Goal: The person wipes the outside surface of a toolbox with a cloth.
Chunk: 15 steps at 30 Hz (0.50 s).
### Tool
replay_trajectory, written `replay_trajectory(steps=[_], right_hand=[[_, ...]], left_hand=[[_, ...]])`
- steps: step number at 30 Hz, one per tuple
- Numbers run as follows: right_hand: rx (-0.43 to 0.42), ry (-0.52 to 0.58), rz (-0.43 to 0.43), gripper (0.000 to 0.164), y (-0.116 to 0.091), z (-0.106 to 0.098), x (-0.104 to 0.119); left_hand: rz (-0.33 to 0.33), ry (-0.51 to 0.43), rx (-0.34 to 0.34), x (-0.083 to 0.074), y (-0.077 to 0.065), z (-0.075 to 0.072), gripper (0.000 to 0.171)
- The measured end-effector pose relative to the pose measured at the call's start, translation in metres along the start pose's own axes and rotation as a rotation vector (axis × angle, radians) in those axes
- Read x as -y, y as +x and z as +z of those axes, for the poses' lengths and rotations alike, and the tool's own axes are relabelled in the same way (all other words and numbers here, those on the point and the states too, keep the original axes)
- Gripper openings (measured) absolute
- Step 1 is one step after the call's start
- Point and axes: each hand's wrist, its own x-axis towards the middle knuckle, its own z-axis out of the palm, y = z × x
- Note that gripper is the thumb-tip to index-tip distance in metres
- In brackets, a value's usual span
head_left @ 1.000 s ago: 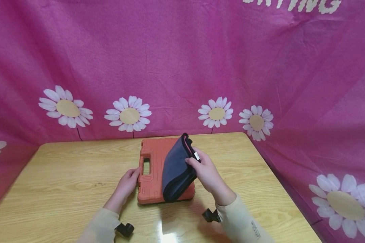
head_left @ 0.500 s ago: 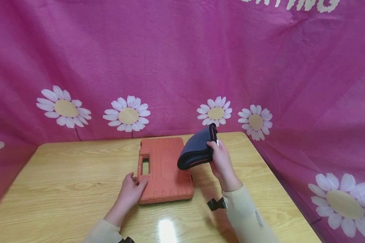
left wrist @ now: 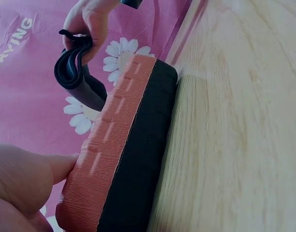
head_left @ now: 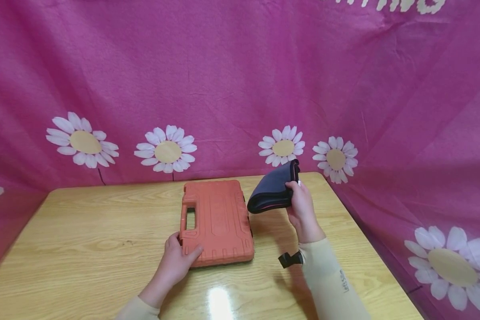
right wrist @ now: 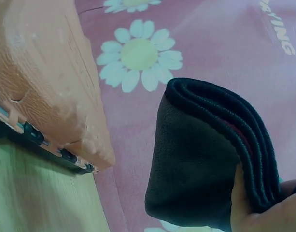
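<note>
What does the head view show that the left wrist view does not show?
Only the head view shows the whole table, the case's handle slot, and both sleeves. Only the left wrist view shows the case's black lower half along its side. Both show the left hand resting on the case's near corner and the right hand holding a folded grey cloth in the air beside it.

Left hand (head_left: 178, 262) low and forward, palm down, fingers spread flat and pressing, thumb along the near edge. Right hand (head_left: 302, 202) raised, well apart from the left, fingers and thumb curled in a tight pinching grip. Both forearms in beige sleeves, wrist straps on.
</note>
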Motion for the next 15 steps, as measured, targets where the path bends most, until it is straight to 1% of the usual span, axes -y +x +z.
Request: replay_trajectory(steps=[3, 7, 11, 15], right_hand=[[0.008, 0.010, 0.027, 0.038, 0.002, -0.004, 0.002], [0.011, 0.006, 0.041, 0.039, 0.005, -0.005, 0.002], [0.016, -0.007, 0.047, 0.042, 0.006, -0.008, 0.002], [0.029, 0.020, 0.059, 0.046, 0.007, -0.012, 0.005]], left_hand=[[0.004, 0.001, -0.004, 0.001, 0.001, -0.001, 0.090], [0.001, -0.014, 0.001, 0.003, 0.004, -0.002, 0.090], [0.006, -0.051, 0.017, 0.005, 0.007, -0.004, 0.087], [0.002, -0.097, 0.038, 0.009, 0.012, -0.009, 0.086]])
